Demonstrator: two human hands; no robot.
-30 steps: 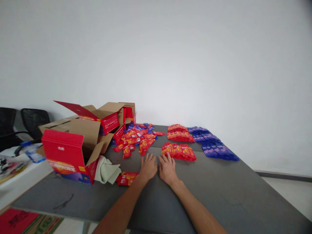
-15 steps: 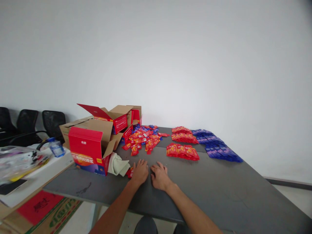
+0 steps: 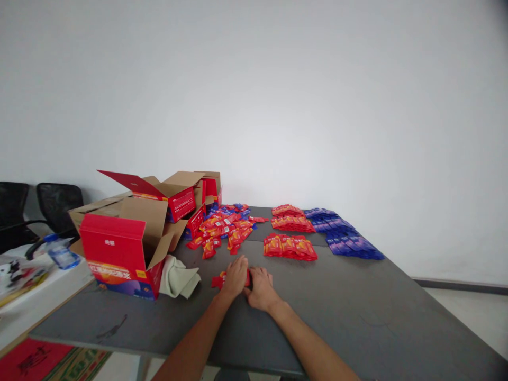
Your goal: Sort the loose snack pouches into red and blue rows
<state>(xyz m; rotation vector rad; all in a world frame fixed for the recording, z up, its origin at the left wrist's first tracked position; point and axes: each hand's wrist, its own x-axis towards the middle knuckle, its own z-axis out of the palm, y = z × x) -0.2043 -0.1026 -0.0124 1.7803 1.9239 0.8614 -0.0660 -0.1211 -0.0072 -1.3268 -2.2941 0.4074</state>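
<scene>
My left hand (image 3: pixel 235 276) lies over a red packet (image 3: pixel 217 281) near the table's front, its fingers closed on it; part of the packet sticks out to the left. Beside it my right hand (image 3: pixel 261 288) has its fingers bent and pressed together at the packet's right end. Behind my hands lies a loose heap of red and blue packets (image 3: pixel 222 228). Red packets (image 3: pixel 289 246) stand in neat overlapping rows to the right, and blue packets (image 3: pixel 352 243) lie in rows beyond them.
Opened red cartons (image 3: pixel 115 254) crowd the left of the grey table (image 3: pixel 337 317). A pale cloth (image 3: pixel 178 278) lies against the nearest carton. On a white side surface at far left are a bottle (image 3: pixel 61 253) and plastic bags. Black chairs (image 3: pixel 59 206) stand behind.
The view has turned slightly right. My left hand has come onto the red packet, which now lies between my hands, away from the cloth. My right hand has closed in on its right end.
</scene>
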